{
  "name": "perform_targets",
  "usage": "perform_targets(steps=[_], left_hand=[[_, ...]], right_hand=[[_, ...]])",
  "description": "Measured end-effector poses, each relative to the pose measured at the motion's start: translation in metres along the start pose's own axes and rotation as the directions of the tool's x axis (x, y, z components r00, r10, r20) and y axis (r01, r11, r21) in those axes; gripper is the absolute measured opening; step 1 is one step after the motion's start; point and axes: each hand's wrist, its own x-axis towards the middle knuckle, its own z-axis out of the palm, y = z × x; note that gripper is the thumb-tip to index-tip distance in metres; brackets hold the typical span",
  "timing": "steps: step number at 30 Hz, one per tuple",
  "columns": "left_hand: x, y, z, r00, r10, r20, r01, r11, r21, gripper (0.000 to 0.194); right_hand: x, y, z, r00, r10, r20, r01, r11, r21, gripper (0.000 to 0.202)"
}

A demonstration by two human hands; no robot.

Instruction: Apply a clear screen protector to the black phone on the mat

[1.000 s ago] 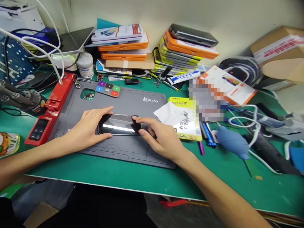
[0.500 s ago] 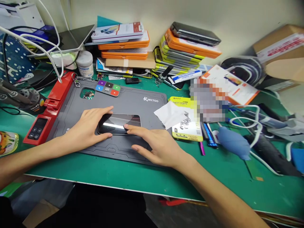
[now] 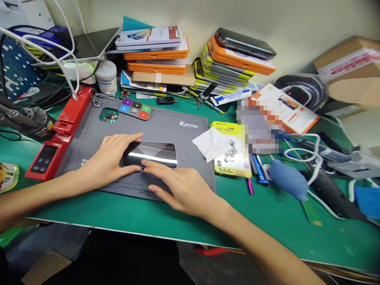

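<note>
The dark grey mat [image 3: 166, 124] is a broad matte slab etched with thin lines. Just beyond its right edge lies a flat yellow-and-white box [image 3: 237, 162]; near the mat's middle rests a round-cornered phone [image 3: 156, 152] of glossy dark glass. Since half a second ago, the right hand [image 3: 190, 190] has slid leftward across the mat, fingers loosely spread. The left hand [image 3: 111, 154] straddles the phone's left end, thumb and fingers apart; I cannot tell whether they pinch.
</note>
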Motion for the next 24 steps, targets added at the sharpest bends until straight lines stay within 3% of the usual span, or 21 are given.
perform_targets(steps=[6, 14, 19, 24], left_hand=[[0.0, 0.0, 0.0, 1.0, 0.0, 0.001, 0.0, 1.0, 0.018, 0.076], [0.0, 0.003, -0.003, 1.0, 0.0, 0.017, 0.0, 1.0, 0.007, 0.083], [0.001, 0.005, -0.004, 0.999, -0.024, 0.025, 0.024, 1.0, 0.015, 0.079], [-0.001, 0.003, -0.002, 1.0, -0.001, 0.017, 0.001, 1.0, 0.027, 0.079]], right_hand=[[0.001, -0.005, 0.006, 1.0, 0.023, -0.009, -0.023, 0.996, -0.082, 0.029], [-0.008, 0.003, 0.001, 0.973, 0.059, -0.222, -0.089, 0.988, -0.126, 0.018], [-0.014, 0.012, -0.005, 0.955, 0.116, -0.274, -0.146, 0.985, -0.094, 0.02], [-0.015, 0.017, -0.007, 0.96, 0.055, -0.275, -0.08, 0.994, -0.078, 0.019]])
